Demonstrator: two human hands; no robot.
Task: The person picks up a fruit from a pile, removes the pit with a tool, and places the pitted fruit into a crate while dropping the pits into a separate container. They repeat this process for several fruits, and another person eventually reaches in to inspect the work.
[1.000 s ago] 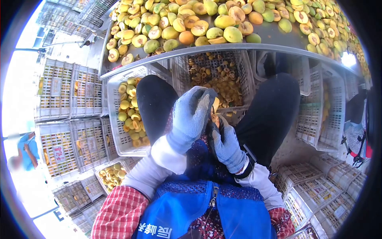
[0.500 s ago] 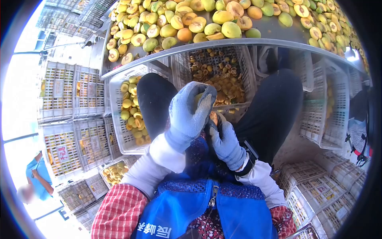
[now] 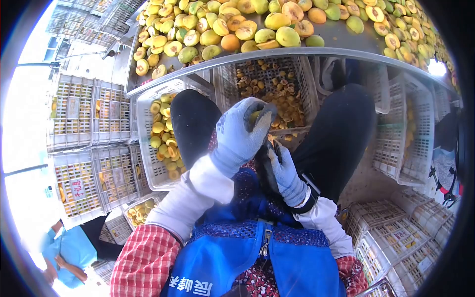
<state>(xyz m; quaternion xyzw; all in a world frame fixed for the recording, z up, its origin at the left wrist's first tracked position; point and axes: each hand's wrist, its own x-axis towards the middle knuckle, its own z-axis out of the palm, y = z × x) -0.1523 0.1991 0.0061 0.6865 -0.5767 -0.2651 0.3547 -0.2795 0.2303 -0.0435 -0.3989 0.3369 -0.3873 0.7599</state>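
My left hand [image 3: 240, 129], in a light blue glove with a dark-stained grey palm, is closed around a yellow-green apricot [image 3: 254, 117]. Only a small part of the fruit shows between thumb and fingers. Just below and to the right is my right hand [image 3: 287, 173], gloved the same way, its fingers curled toward my left hand. A bit of orange shows by its fingertips; what it grips is mostly hidden. Both hands are above my lap, in front of a crate [image 3: 309, 91] of small brown-orange fruit pieces.
A metal table [image 3: 341, 39] ahead bears many whole and halved apricots. A white crate [image 3: 143, 143] of apricots stands by my left knee. Stacked crates [image 3: 74, 116] fill the left, more [image 3: 396, 237] the lower right. A person in light blue [image 3: 74, 252] is at lower left.
My left hand has shifted slightly right and up, still around the apricot. Orange flesh near my right fingertips shows less. The person at lower left has moved closer.
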